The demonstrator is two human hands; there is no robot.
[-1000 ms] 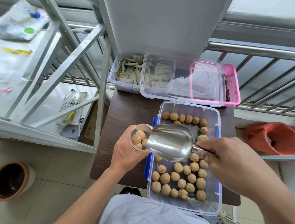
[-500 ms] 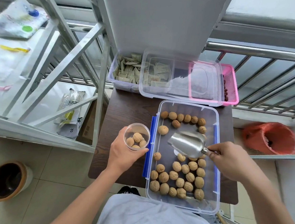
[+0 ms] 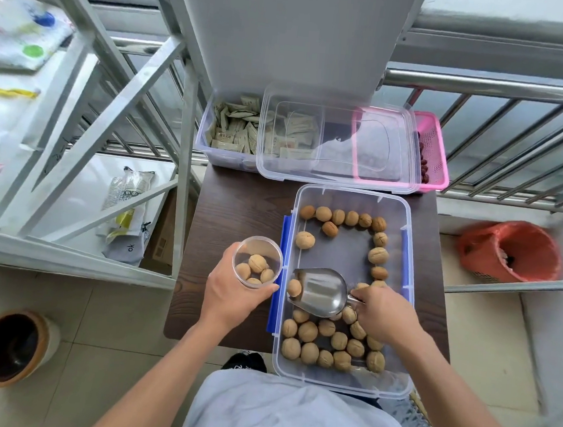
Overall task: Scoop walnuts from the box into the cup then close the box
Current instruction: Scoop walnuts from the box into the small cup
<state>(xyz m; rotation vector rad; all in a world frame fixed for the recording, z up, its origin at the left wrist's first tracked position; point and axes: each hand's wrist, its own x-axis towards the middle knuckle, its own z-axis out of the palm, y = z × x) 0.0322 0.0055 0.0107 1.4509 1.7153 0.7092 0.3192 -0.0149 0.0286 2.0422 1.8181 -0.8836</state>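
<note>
The left hand (image 3: pixel 233 297) wraps the cup (image 3: pixel 257 262), with four walnuts inside. The right hand (image 3: pixel 383 314) grips the scoop (image 3: pixel 321 295) in the open box (image 3: pixel 407 230). More scooping, then closing.

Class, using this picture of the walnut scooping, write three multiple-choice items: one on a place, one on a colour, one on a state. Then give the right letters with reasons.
1. Where is the cup?
A. Inside the box
B. In the left hand, left of the box
C. On the floor

2. What colour are the box's side clips?
A. Blue
B. Green
C. Black

3. What state is the box in?
A. Lid on
B. Tipped over
C. Open, with walnuts inside

Key: 1 B, fingers wrap the cup beside the box. 2 A, both clips show blue. 3 C, the right hand holds the scoop inside it.
</note>
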